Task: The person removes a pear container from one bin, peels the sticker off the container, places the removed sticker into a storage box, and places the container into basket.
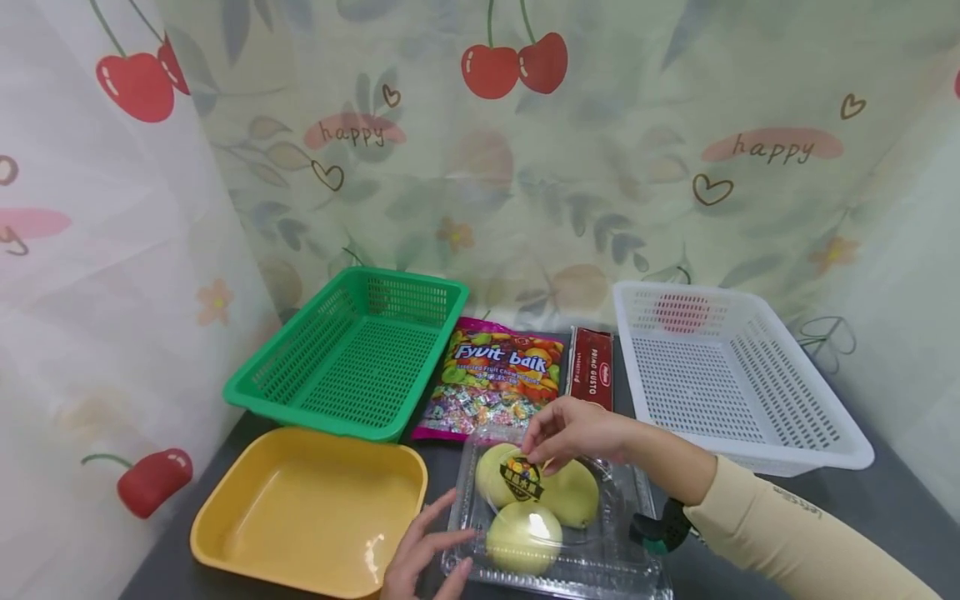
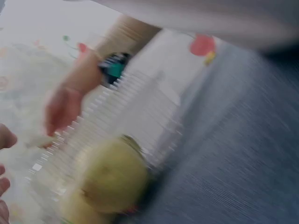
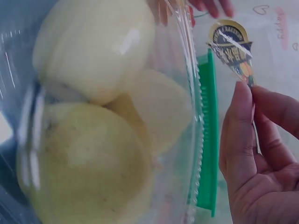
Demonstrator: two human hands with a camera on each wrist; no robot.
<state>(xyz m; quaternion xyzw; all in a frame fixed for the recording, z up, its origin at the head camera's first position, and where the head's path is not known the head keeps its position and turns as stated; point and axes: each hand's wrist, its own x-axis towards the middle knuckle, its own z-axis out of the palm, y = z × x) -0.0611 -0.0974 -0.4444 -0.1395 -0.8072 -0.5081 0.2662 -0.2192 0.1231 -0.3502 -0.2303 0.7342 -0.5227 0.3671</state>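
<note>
A clear plastic clamshell box (image 1: 607, 554) holds three pale yellow-green pears (image 1: 523, 537), seen large through the plastic in the right wrist view. Above the box, my right hand (image 1: 573, 433) pinches a black-and-gold sticker (image 1: 521, 477) by its edge between thumb and fingers. In the right wrist view the sticker (image 3: 232, 44) stands up from the fingertips, apart from the box wall. My left hand (image 1: 423, 554) has its fingers spread at the box's left edge; whether they touch it I cannot tell. The left wrist view is blurred and shows the pears (image 2: 114, 175) inside the box.
Left of the box is a yellow basin (image 1: 315, 508), with a green basket (image 1: 360, 367) behind it. A candy bag (image 1: 491, 379) and a red spaghetti packet (image 1: 591, 367) lie behind the box. A white basket (image 1: 705, 392) stands at the right, near a patterned curtain (image 1: 480, 208).
</note>
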